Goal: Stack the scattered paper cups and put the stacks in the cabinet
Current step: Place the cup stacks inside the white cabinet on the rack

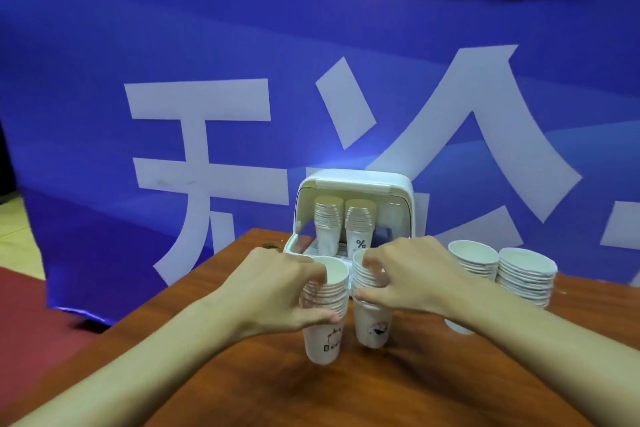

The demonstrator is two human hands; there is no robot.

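Head view, left hand (pixel 277 288) fingers curled round one cup stack (pixel 325 319), right hand (pixel 412 274) gripping its neighbour stack (pixel 372 308), both upright on the table (pixel 450 385), just before the open cabinet (pixel 353 184)

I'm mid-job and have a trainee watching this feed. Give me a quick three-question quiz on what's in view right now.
1. True or false: the cabinet already holds two cup stacks.
2. What is in the grip of the left hand? A) a stack of paper cups B) the cabinet door C) nothing
3. Fill in: to the right of the right hand and the right-hand stack, ___ untouched stacks stand on the table.

Key: 1 true; 2 A; 3 two.
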